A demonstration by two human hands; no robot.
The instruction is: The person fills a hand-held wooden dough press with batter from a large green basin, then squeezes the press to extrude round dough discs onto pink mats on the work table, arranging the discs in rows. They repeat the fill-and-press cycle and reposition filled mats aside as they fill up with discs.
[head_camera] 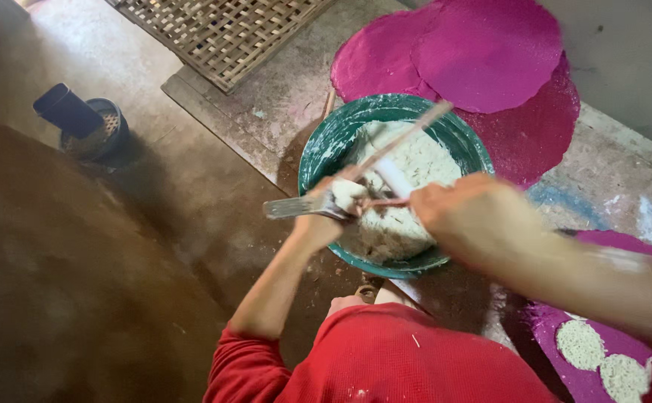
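Note:
A green bowl (317, 153) holds a white grainy mixture (423, 160) and sits on the floor in front of me. My left hand (324, 220) grips a flat metal spatula (294, 207) over the bowl's near rim, with a white lump (350, 192) on it. My right hand (466, 216), blurred, is closed on a thin pinkish stick (386, 202) whose tip touches that lump. A longer pale stick (414, 130) slants up across the bowl from my left hand. My sleeves and lap are red.
Overlapping round magenta sheets (490, 52) lie beyond the bowl. Another magenta sheet (565, 328) with two white patches lies at the lower right. A woven bamboo tray (221, 30) rests at the top. At the left stands a dark container (91, 127).

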